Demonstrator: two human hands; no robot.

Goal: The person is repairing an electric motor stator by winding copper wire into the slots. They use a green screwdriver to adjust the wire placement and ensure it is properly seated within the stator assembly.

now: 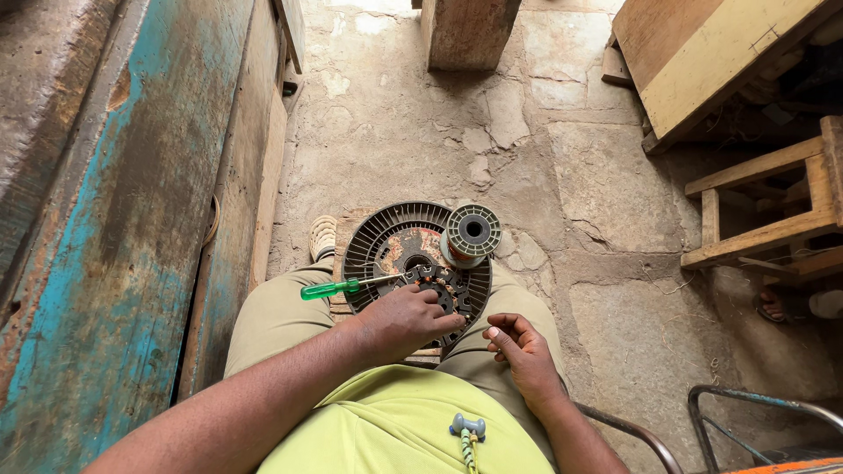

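The left hand (406,318) lies palm down on the near edge of the round slotted motor plate (413,254), fingers (439,309) curled onto its dark centre. The left forearm runs from the lower left, bare, wrist straight. The right hand (520,347) sits just right of the plate's near edge, apart from it, palm turned up and left, fingers loosely curled, holding nothing. The right forearm enters from below. Both thighs pass under the plate, knees apart.

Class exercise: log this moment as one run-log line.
left hand: on stator core | right hand: empty, curled | green-handled screwdriver: across round slotted plate | wire spool: on plate
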